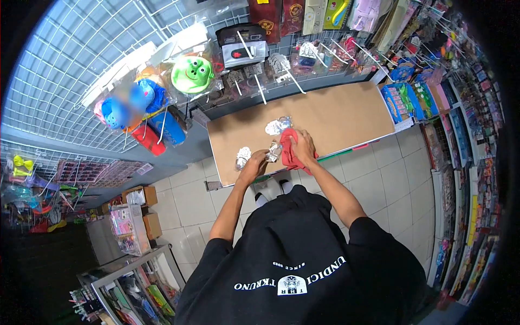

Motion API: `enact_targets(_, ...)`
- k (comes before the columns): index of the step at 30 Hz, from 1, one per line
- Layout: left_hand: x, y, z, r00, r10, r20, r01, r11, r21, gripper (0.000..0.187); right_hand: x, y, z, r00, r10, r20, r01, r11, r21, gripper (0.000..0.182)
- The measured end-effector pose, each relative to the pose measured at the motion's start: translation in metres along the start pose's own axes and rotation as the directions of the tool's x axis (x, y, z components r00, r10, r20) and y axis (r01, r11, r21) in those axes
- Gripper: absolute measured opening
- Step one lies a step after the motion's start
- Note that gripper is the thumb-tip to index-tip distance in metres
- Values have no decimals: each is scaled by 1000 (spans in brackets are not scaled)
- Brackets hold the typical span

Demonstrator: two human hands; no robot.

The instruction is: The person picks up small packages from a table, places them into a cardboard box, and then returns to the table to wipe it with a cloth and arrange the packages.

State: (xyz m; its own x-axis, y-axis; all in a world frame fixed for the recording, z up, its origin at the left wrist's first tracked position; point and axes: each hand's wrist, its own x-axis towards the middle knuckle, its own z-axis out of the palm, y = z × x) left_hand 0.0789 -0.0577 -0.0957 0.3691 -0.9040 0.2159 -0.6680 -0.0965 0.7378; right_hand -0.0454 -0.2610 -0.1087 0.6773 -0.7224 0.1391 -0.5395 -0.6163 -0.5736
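Note:
A red cloth (292,153) is bunched in my right hand (304,146), low over the brown shelf top (341,114). My left hand (257,164) pinches the left side of a small clear packet with white and dark pieces (273,152), beside the cloth. To the left of that hand lies another packet with white pieces (244,156). A third silvery-white packet (278,126) rests just beyond the cloth. The fingertips of both hands are partly hidden.
Wire grid racks with hooks and hanging packets (280,64) rise behind the shelf. A green face toy (192,74) hangs at the upper left. Blue snack-like packs (398,102) stand at the right end. Stocked shelves (471,216) line the right side.

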Motion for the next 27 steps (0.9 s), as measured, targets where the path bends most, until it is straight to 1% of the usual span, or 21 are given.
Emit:
enact_targets(1,5,8,-4,1000,-22,-16,22,999,-23,11,0,-1,-9,996,83,-42,-80,995,63,35)
enact_targets(3,17,23,-10,975,-220,-14,213,958,-194,11,-3,1,-25,962,253,-100,-230,953,199,37)
enact_targets(4,21,29,-9,948,-318,4,307,910,-278,11,-5,10,-27,952,278,-124,-241,938,249,37)
enact_targets(5,29,31,-7,923,-385,1,356,853,-381,10,-8,22,-31,941,304,-148,-251,921,298,37)
enact_targets(7,44,6,16,925,-378,-32,272,721,-637,9,-12,32,-45,920,347,-182,-260,887,381,36)
enact_targets(8,51,-3,26,924,-379,-50,219,630,-745,9,-14,41,-47,917,361,-168,-261,863,433,36)
enact_targets(9,59,1,27,876,-482,3,273,492,-826,10,-17,57,-44,914,374,-153,-261,835,484,36)
enact_targets(10,62,-8,35,837,-546,0,300,459,-836,11,-18,65,-46,912,385,-138,-259,805,534,36)
enact_targets(11,64,-16,43,794,-608,-1,323,424,-846,11,-21,71,-49,894,435,-105,-307,767,563,36)
enact_targets(12,67,-19,46,746,-666,-2,345,388,-855,12,-24,75,-51,889,446,-103,-317,762,565,37)
enact_targets(13,68,-23,47,637,-770,37,433,318,-843,12,-27,79,-54,885,455,-100,-325,756,568,37)
enact_targets(16,67,-31,45,634,-773,-14,641,535,-550,24,-34,86,-58,877,473,-88,-352,755,553,38)
enact_targets(17,65,-37,39,720,-693,-18,655,689,-309,38,-36,87,-58,874,478,-81,-363,756,545,38)
enact_targets(19,56,-19,21,820,-524,-231,504,852,-144,40,-40,82,-59,876,478,-62,-359,734,577,38)
enact_targets(20,50,-8,9,851,-416,-319,426,904,-43,42,-42,78,-60,877,477,-50,-359,721,593,39)
enact_targets(21,44,-11,-2,845,-434,-313,455,890,-5,41,-42,74,-59,885,463,-50,-347,728,591,38)
enact_targets(24,12,-11,-33,829,-434,-353,528,814,240,40,-40,66,-52,911,411,-34,-315,747,586,37)
enact_targets(25,0,-17,-38,831,-485,-271,549,792,266,43,-39,63,-49,921,390,-17,-309,753,581,35)
enact_targets(27,-10,-24,-40,877,-439,-196,479,830,285,48,-38,54,-42,934,356,12,-293,749,595,34)
